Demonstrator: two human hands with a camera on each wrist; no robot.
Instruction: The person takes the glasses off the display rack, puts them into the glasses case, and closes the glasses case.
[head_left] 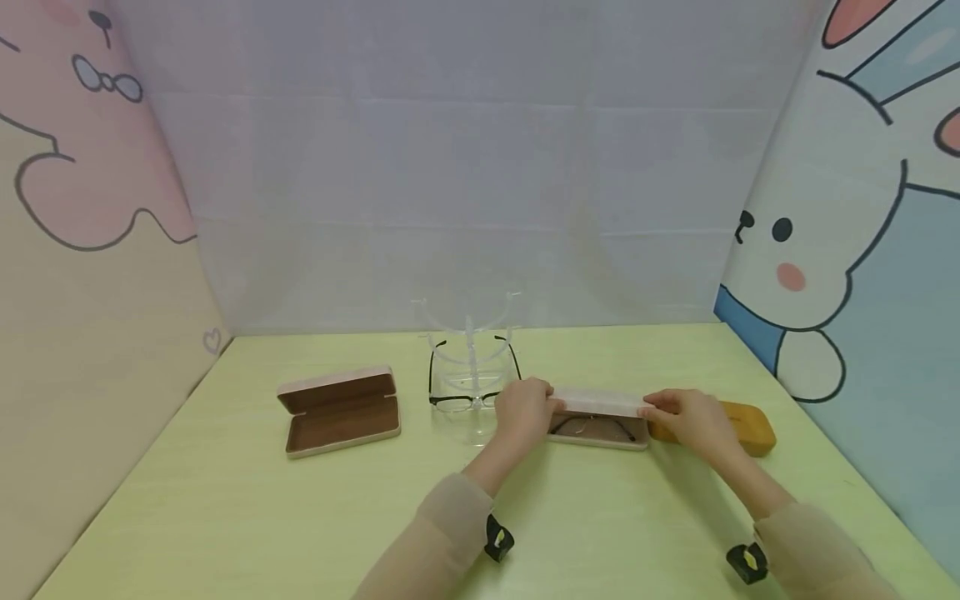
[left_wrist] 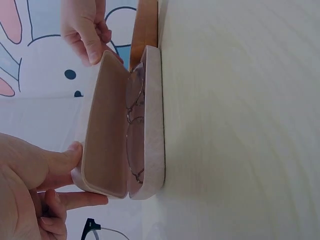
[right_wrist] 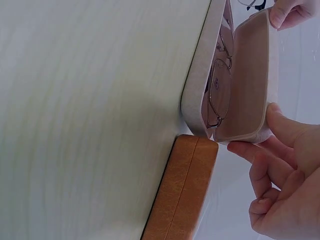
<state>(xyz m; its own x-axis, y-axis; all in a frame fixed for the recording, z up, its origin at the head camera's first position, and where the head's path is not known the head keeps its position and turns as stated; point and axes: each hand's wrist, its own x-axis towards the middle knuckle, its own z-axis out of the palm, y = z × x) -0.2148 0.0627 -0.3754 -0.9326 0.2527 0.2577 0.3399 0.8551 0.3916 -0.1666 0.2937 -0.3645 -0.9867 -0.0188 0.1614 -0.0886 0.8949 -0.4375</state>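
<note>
Toward the tabletop's [head_left: 240, 508] right edge, my left hand [head_left: 523, 410] and right hand [head_left: 694, 422] pinch the probably light, stiff eyeglass-case lid [head_left: 606, 402] by its corners.

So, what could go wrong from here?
The wire glasses lie in the held pale case; if any part sits above its rim, the lid might press on it when closed. The left grip, holding one end of the lid, looks close to the black glasses on the clear stand, so a sideways swing could bump them. The right grip, at the other end, is beside the orange case and might nudge it.
</note>
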